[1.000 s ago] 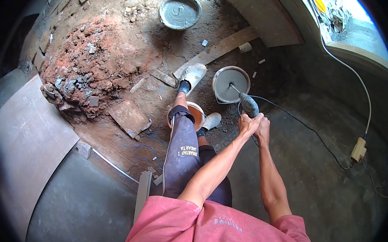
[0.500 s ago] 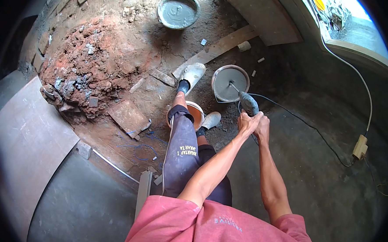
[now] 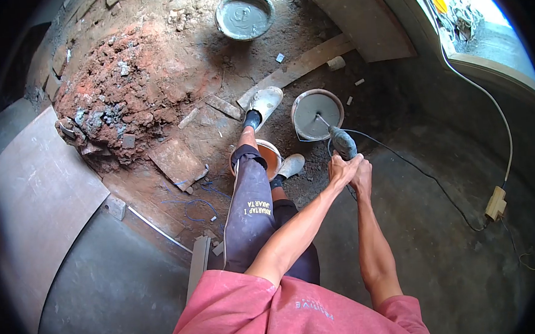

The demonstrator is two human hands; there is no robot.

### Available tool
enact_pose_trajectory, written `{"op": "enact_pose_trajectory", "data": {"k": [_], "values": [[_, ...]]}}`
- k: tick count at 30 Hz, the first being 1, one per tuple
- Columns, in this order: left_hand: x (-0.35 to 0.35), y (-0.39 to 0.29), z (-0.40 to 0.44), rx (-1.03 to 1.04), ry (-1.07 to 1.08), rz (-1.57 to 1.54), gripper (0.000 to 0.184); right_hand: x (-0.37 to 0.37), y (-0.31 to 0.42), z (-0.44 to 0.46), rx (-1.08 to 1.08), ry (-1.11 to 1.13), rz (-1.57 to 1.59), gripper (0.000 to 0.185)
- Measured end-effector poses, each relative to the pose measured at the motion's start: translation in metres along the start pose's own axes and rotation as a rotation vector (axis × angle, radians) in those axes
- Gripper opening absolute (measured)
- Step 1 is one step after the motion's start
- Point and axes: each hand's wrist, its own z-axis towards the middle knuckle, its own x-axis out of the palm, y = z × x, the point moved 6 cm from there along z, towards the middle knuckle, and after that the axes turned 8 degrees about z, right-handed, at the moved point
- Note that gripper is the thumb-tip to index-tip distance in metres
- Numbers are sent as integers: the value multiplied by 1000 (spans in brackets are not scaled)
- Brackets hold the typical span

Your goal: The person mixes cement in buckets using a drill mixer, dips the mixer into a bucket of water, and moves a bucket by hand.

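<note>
In the head view, the left hand [image 3: 342, 171] and the right hand [image 3: 361, 179] are both wrapped around a drill [image 3: 343, 143]. Its thin rod dips into gray mud [image 3: 307, 107] in a bucket [image 3: 315, 92] near the shoes [image 3: 268, 103]. One leg [image 3: 251, 210] partly hides an orange bucket [image 3: 273, 157]. Another tub [image 3: 246, 37] of gray mud sits past a long board [image 3: 301, 68]. A dark cord [image 3: 424, 181] crosses to a tan block [image 3: 495, 203]. Red dirt [image 3: 124, 96] is piled on the left. The smooth gray floor [image 3: 429, 255] on the right meets a dark wall.
</note>
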Motion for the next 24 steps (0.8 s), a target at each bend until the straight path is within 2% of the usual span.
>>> {"op": "enact_pose_trajectory", "data": {"k": [6,8,24], "values": [[-2,-1,-1,17,18,-28,70,3,-2,1,-52,4,-13,35],[-3,-3,-3,19,17,-23,70,2,0,-1,-98,-28,25,39],[1,2,3,41,-5,3,71,4,1,1,-95,-35,2,40]]}}
